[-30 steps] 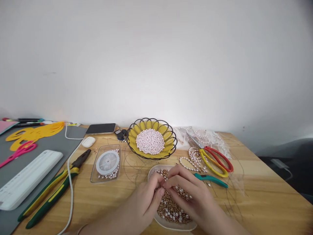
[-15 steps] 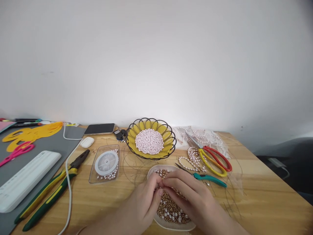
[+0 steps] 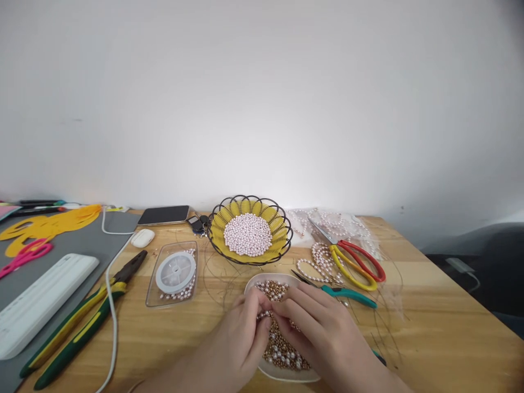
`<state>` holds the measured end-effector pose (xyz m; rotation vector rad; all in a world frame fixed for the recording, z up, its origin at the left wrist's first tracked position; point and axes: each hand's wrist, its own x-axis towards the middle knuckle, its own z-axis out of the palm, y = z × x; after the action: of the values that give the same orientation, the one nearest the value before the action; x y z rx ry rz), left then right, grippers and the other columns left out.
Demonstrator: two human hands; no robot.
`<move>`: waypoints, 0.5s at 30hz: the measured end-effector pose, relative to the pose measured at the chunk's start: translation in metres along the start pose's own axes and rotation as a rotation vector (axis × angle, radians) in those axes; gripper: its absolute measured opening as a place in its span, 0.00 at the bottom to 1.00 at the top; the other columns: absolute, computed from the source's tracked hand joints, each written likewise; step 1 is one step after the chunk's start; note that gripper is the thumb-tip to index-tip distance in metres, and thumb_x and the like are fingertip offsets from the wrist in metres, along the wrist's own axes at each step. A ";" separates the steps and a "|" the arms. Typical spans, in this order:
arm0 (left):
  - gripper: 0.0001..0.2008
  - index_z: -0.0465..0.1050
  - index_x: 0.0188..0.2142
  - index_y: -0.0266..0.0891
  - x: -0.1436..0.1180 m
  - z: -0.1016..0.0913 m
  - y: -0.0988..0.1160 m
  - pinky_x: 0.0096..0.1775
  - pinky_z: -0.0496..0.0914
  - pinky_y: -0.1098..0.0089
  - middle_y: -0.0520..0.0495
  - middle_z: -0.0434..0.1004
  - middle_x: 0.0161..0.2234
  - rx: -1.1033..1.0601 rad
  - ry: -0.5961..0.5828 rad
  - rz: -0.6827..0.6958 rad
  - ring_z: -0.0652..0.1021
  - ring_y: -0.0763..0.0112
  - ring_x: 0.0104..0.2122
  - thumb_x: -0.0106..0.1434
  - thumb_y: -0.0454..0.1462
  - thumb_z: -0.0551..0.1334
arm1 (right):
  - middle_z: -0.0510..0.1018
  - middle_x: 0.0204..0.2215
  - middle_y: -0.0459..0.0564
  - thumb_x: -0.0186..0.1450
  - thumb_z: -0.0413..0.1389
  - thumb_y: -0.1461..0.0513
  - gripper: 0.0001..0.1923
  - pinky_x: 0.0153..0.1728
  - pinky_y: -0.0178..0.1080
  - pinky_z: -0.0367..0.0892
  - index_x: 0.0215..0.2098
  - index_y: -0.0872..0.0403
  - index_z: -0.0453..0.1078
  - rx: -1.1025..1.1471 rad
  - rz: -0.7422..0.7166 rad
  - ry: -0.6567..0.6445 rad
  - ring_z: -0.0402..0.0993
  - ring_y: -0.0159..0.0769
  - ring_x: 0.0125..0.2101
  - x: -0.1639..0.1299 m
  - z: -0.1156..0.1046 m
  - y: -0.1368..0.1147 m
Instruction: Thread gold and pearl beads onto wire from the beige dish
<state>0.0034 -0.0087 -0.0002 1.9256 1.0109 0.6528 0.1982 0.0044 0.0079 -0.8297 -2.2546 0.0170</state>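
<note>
My left hand (image 3: 241,339) and my right hand (image 3: 317,330) meet fingertip to fingertip over a white oval dish (image 3: 286,375) filled with gold and pearl beads (image 3: 282,349). The fingers of both hands pinch small pearl beads where they touch, near the dish's left side. Whether a thread runs through them is too fine to tell. A black wire basket with a yellow liner (image 3: 249,230) holds a heap of pale pink pearls just beyond the dish.
Red and yellow scissors (image 3: 354,259), teal snips (image 3: 341,293) and pearl strands (image 3: 321,262) lie to the right. A clear tray with a thread spool (image 3: 174,271), green pliers (image 3: 84,322), a white cable (image 3: 110,305), a phone (image 3: 164,215) and a white bead board (image 3: 39,303) lie left.
Both hands stay pinched together over the dish and have shifted slightly toward me and left. The view has tipped a little; nothing else on the table moved.
</note>
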 end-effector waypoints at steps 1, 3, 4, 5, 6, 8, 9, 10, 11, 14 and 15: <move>0.06 0.60 0.44 0.41 0.000 0.000 -0.001 0.41 0.68 0.59 0.43 0.73 0.39 0.017 0.006 0.005 0.74 0.57 0.41 0.74 0.35 0.46 | 0.70 0.23 0.47 0.72 0.50 0.72 0.14 0.26 0.37 0.58 0.29 0.55 0.67 -0.018 -0.005 0.013 0.61 0.35 0.25 0.001 0.001 0.000; 0.06 0.60 0.42 0.42 0.000 -0.001 -0.001 0.41 0.68 0.59 0.43 0.73 0.39 0.050 0.013 -0.001 0.74 0.56 0.42 0.74 0.35 0.46 | 0.70 0.23 0.46 0.72 0.50 0.72 0.14 0.27 0.37 0.58 0.29 0.55 0.67 -0.041 -0.019 0.015 0.61 0.35 0.26 0.002 0.001 0.000; 0.06 0.60 0.41 0.42 0.001 -0.001 0.000 0.41 0.68 0.58 0.43 0.73 0.38 0.067 0.014 -0.007 0.74 0.55 0.42 0.74 0.35 0.46 | 0.70 0.23 0.46 0.72 0.50 0.72 0.14 0.27 0.37 0.58 0.29 0.55 0.67 -0.046 -0.023 0.012 0.61 0.35 0.26 0.002 0.002 0.000; 0.06 0.59 0.40 0.42 0.002 -0.003 0.001 0.41 0.68 0.57 0.43 0.73 0.38 0.083 0.013 -0.013 0.73 0.55 0.42 0.74 0.35 0.46 | 0.70 0.23 0.46 0.71 0.50 0.72 0.14 0.27 0.37 0.58 0.29 0.55 0.67 -0.050 -0.026 0.009 0.61 0.35 0.26 0.002 0.002 0.000; 0.06 0.59 0.40 0.42 0.002 -0.004 0.002 0.42 0.68 0.57 0.43 0.74 0.38 0.096 0.011 -0.012 0.73 0.55 0.42 0.74 0.35 0.46 | 0.70 0.23 0.46 0.71 0.50 0.72 0.14 0.28 0.37 0.58 0.29 0.55 0.67 -0.052 -0.024 0.004 0.61 0.35 0.26 0.002 0.002 0.000; 0.07 0.60 0.40 0.42 0.004 -0.005 0.004 0.42 0.68 0.57 0.44 0.74 0.37 0.113 0.012 -0.006 0.73 0.54 0.42 0.74 0.36 0.46 | 0.70 0.24 0.46 0.71 0.50 0.72 0.14 0.28 0.37 0.57 0.29 0.54 0.66 -0.048 -0.019 -0.002 0.61 0.35 0.26 0.001 0.003 0.000; 0.07 0.60 0.40 0.42 0.004 -0.006 0.004 0.42 0.68 0.57 0.44 0.74 0.37 0.121 0.012 -0.003 0.73 0.54 0.42 0.74 0.36 0.46 | 0.70 0.24 0.46 0.71 0.50 0.72 0.14 0.28 0.37 0.57 0.29 0.54 0.65 -0.043 -0.016 -0.004 0.61 0.34 0.26 0.001 0.003 0.000; 0.08 0.60 0.40 0.42 0.005 -0.006 0.004 0.43 0.68 0.57 0.44 0.74 0.37 0.130 0.011 0.004 0.73 0.54 0.42 0.74 0.35 0.45 | 0.70 0.24 0.45 0.71 0.50 0.72 0.14 0.28 0.37 0.57 0.29 0.54 0.65 -0.038 -0.015 -0.001 0.61 0.34 0.26 0.001 0.004 0.001; 0.08 0.61 0.41 0.42 0.005 -0.006 0.004 0.44 0.68 0.56 0.44 0.74 0.37 0.141 0.010 0.017 0.74 0.55 0.43 0.74 0.35 0.45 | 0.70 0.24 0.45 0.71 0.50 0.72 0.14 0.28 0.37 0.58 0.29 0.54 0.65 -0.031 -0.013 0.002 0.61 0.34 0.26 0.000 0.004 0.001; 0.11 0.61 0.38 0.42 0.006 -0.003 0.001 0.49 0.65 0.53 0.46 0.74 0.35 0.171 0.008 0.085 0.75 0.57 0.40 0.75 0.34 0.44 | 0.69 0.23 0.45 0.71 0.49 0.72 0.14 0.28 0.37 0.59 0.29 0.53 0.64 -0.015 -0.001 0.011 0.62 0.34 0.25 0.001 0.006 0.002; 0.12 0.60 0.37 0.42 0.006 -0.002 -0.001 0.50 0.64 0.52 0.47 0.73 0.34 0.176 0.009 0.107 0.75 0.59 0.38 0.75 0.34 0.43 | 0.69 0.23 0.45 0.71 0.49 0.72 0.14 0.28 0.37 0.59 0.29 0.53 0.64 -0.011 0.004 0.013 0.62 0.34 0.25 0.001 0.006 0.002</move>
<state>0.0045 -0.0023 0.0007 2.1440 1.0044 0.6509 0.1949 0.0083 0.0032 -0.8380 -2.2427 0.0013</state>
